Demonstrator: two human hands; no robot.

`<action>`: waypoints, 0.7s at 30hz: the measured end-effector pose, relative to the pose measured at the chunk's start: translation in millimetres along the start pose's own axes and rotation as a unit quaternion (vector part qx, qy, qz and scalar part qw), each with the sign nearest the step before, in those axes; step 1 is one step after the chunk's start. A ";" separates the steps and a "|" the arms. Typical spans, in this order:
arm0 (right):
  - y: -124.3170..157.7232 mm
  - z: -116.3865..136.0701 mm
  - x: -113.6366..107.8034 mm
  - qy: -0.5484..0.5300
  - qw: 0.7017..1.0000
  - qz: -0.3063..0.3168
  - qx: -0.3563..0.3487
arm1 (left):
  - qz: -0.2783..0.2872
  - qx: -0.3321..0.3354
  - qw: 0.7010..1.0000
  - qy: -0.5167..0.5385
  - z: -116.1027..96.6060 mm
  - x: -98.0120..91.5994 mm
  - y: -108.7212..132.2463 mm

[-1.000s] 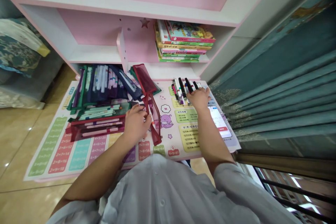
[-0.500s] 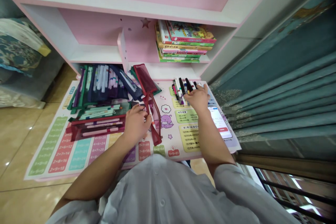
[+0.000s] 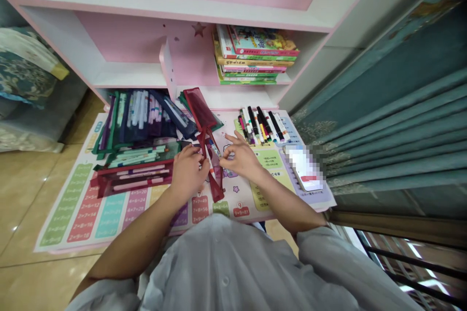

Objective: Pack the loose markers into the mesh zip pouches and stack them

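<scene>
My right hand (image 3: 241,158) pinches a slim pen (image 3: 214,147) with a clear, bluish barrel between thumb and index finger, its other fingers spread. The pen's tip end lies over the opening of a dark red mesh pencil pouch (image 3: 216,189). My left hand (image 3: 188,169) is closed on the left edge of that pouch. A white pen (image 3: 210,167) shows inside it. Another red mesh pouch (image 3: 200,109) lies just behind. Left of my left hand is a red pouch with pens (image 3: 104,183), and a green pouch holds pale green pens (image 3: 140,155).
Loose pens and markers (image 3: 260,124) lie at the back right of the desk mat (image 3: 233,209). A phone (image 3: 302,167) rests near the right edge. Filled pouches (image 3: 140,116) are heaped at the back left. Stacked books (image 3: 257,56) sit on the shelf.
My right hand has moved left from the loose pens to the red pouch, now with a pen in its fingers. My left hand has stayed at the pouch.
</scene>
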State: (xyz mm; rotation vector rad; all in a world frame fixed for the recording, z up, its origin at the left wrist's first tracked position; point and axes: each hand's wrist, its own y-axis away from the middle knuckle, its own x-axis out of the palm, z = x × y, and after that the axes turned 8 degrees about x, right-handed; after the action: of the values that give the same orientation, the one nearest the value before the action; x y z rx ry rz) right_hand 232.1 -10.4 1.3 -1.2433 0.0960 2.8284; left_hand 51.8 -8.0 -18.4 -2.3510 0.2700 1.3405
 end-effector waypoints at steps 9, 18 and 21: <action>-7.9 -6.1 35.0 0.042 0.999 0.002 -0.016 | 0.004 0.005 1.000 -0.002 0.4 1.0 1.7; -16.8 -17.4 34.4 0.027 0.994 -0.060 -0.086 | 0.005 0.008 1.000 0.002 -0.4 -0.3 2.3; -33.9 -31.7 9.3 0.047 0.981 -0.185 -0.043 | 0.005 0.002 1.000 0.000 -0.9 -0.3 2.4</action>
State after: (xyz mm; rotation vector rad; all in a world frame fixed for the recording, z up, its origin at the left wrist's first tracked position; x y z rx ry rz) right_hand 251.5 21.2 -28.1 -1.2591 -0.2329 2.4769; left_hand 51.4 -10.5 -18.4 -2.3495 0.2841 1.3421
